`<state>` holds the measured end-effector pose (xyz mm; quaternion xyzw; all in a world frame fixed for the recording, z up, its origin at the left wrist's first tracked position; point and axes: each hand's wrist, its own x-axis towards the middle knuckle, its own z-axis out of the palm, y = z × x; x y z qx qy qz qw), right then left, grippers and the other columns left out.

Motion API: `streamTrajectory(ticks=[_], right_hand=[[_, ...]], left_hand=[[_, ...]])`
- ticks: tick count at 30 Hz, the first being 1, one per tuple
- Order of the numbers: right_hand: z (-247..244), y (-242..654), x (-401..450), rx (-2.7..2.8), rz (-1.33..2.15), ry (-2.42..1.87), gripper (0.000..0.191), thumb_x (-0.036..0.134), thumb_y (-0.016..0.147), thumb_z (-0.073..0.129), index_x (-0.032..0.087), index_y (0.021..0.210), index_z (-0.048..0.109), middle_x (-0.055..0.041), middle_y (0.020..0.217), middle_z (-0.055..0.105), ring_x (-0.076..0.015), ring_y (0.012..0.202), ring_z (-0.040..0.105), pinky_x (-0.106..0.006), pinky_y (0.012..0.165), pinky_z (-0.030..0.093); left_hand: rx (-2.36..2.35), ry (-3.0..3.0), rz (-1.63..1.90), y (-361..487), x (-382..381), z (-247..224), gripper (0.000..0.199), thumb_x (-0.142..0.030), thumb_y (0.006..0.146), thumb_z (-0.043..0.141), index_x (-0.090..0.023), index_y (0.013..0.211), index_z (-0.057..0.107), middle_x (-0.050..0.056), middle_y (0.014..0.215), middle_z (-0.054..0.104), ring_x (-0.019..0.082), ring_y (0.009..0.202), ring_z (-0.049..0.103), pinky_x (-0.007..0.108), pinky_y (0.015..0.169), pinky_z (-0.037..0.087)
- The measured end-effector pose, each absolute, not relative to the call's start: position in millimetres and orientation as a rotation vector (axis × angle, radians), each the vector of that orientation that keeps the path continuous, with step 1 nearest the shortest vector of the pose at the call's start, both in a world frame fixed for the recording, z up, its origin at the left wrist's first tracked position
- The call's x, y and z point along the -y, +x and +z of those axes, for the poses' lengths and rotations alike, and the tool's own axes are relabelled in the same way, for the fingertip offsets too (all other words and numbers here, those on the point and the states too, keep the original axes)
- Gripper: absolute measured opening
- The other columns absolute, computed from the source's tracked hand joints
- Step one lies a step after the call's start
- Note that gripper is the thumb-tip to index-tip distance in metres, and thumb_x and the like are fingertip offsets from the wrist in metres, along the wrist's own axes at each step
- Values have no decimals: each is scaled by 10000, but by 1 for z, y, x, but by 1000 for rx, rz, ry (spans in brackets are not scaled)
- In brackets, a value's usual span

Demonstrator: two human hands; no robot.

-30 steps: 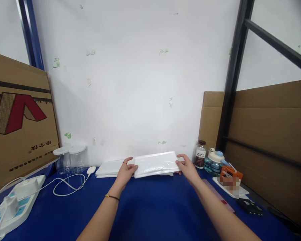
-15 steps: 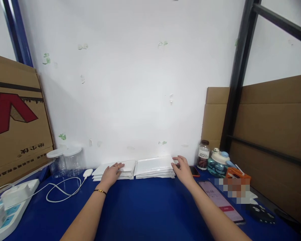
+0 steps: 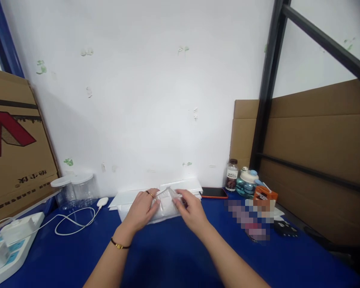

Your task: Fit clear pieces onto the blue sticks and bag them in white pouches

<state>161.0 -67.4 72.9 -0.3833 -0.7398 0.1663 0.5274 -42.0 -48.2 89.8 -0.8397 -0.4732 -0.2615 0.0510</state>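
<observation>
A white packet in clear, shiny plastic film point(image 3: 167, 207) is between my two hands, just in front of two low stacks. My left hand point(image 3: 141, 210) closes on its left side, fingers behind and thumb in front. On the other side, my right hand point(image 3: 192, 210) pinches the film near the packet's top right. Behind my left hand lies the left stack of flat white packets point(image 3: 124, 197), partly covered. The right stack of white packets point(image 3: 187, 185) rests against the wall and is partly hidden by the held packet and my right hand.
An orange-edged phone point(image 3: 214, 193) lies right of the stacks. Farther right are a brown-capped bottle point(image 3: 232, 176), a blue water bottle point(image 3: 246, 185) and an orange box point(image 3: 265, 195). On the left are clear jars point(image 3: 84, 192), a white cable point(image 3: 75, 216) and a power strip point(image 3: 21, 244).
Both hands have come together at the middle from the stacks' outer parts and now hold a packet. The view has shifted slightly right.
</observation>
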Motion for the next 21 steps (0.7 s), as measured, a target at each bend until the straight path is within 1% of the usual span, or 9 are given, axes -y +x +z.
streamTrajectory(ticks=[1,2,4,5,9,13,15,19,21], right_hand=[[72,160,73,1719,459,-921,278,380,861,435,168,928,601,-20,782,601,-136,685,534,-233,626,425],[70,161,79,1661,522,-925,313,386,879,400,157,813,603,1,665,564,-118,608,498,-215,568,394],[65,166,91,1518,642,-916,353,412,875,404,147,724,582,16,590,523,-109,569,462,-203,525,356],[62,169,97,1436,699,-898,346,425,862,428,145,731,584,14,604,535,-112,579,467,-203,527,357],[43,181,107,1028,977,-798,331,451,794,526,144,885,614,-31,738,636,-156,634,545,-228,550,405],[15,182,100,487,1365,-802,313,358,751,578,153,986,595,-67,840,682,-208,673,620,-276,559,456],[4,176,96,284,1521,-767,287,328,780,513,168,1006,586,-62,856,691,-219,697,642,-307,582,476],[-5,163,91,100,1647,-668,338,392,853,341,195,1006,568,-52,792,698,-222,706,660,-337,592,490],[-6,158,89,73,1664,-674,356,415,863,308,193,967,566,-51,744,692,-219,687,661,-331,574,491]], left_hand=[[1407,-2600,-791,-35,58,86,470,-414,782,468,-191,1195,433,73,1122,562,230,965,530,326,854,360],[1394,-2612,-793,-28,67,80,647,-464,696,562,-197,1255,375,77,1172,534,245,986,520,335,869,355],[1408,-2568,-795,-18,81,67,892,-427,553,678,-205,1322,285,85,1228,496,268,1039,493,350,902,335],[1426,-2525,-796,-14,87,61,901,-367,543,682,-211,1330,272,84,1233,494,269,1067,479,354,918,321],[1508,-2396,-718,-8,101,61,685,-181,614,575,-259,1265,376,59,1185,536,232,1091,464,354,934,281],[1392,-2385,-460,-4,103,97,595,-108,591,580,-296,1149,501,35,1016,600,233,1012,485,395,936,239],[1310,-2366,-321,4,102,116,531,-62,570,584,-274,1057,563,46,939,612,234,958,495,416,933,224],[1145,-2320,-202,27,101,141,293,-56,683,522,-211,910,623,78,876,621,226,920,498,425,916,230],[1115,-2299,-163,36,102,147,236,-57,721,498,-187,861,636,87,836,626,230,917,498,425,917,229]])
